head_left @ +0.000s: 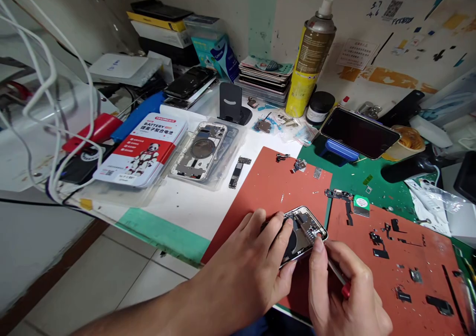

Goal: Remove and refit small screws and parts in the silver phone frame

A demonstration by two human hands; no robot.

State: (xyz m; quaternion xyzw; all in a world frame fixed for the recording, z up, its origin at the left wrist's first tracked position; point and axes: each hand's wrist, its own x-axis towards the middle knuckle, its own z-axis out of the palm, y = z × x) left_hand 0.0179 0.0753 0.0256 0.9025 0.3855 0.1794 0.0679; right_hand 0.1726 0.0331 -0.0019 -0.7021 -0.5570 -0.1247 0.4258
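The left hand point(248, 261) curls narrowly around a stripped phone housing point(303, 235), fingers over its edge, tilting it up so that its open inner side faces the right hand point(347, 296). That hand pinches a slim screwdriver point(336, 271) with a red handle, its grip low and close to the shaft, apparently for fine control, with the tip hidden at the housing's corner. The housing is held just above an orange-red silicone mat point(256, 192). Its bright metal rim surrounds a dark back with a round disc and small metal brackets.

To the right of the right hand, a second mat point(420, 271) carries black flex pieces point(379, 244) and small brackets, spread apart, perhaps so each stays easy to pick out. Beyond the left hand, on the white table point(186, 212), lie a narrow circuit board point(235, 173), a similar housing in a clear tray point(199, 150) and a boxed battery point(139, 150). Farthest off stand a phone on a blue holder point(359, 133) and a spray can point(312, 53).
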